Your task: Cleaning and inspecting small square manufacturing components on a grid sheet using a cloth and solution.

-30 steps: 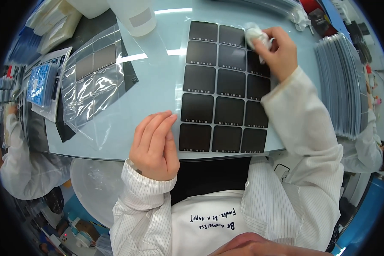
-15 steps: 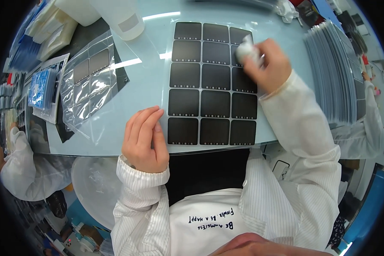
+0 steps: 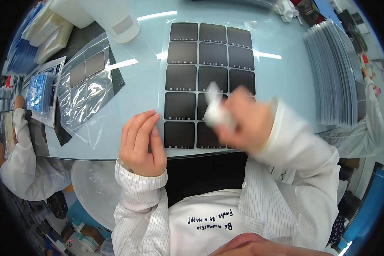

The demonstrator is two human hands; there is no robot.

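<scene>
Landmark: sheet of dark square panels point(image 3: 209, 77), a three-column grid under clear film, lying flat on the pale blue glass table point(image 3: 277, 81).
Left hand point(image 3: 141, 143): fingers together and laid flat, pressing on the table at the sheet's near left corner, fingertips touching its edge; it grips nothing.
Right hand point(image 3: 247, 123): motion-blurred, over the sheet's near right panels, fingers closed around a white wiping cloth point(image 3: 215, 109).
White wiping cloth: bunched, its free end over the middle column of the sheet; blur hides whether it touches.
Clear pouch of panels point(image 3: 83, 91): left of the sheet, well apart, partly filled.
White bottle point(image 3: 119, 19): beyond the sheet's far left corner.
Stack of grey sheets point(image 3: 337, 72): right of the sheet, fanned.
Co-worker's sleeve point(image 3: 23, 162): far left of the sheet, at the table edge.
</scene>
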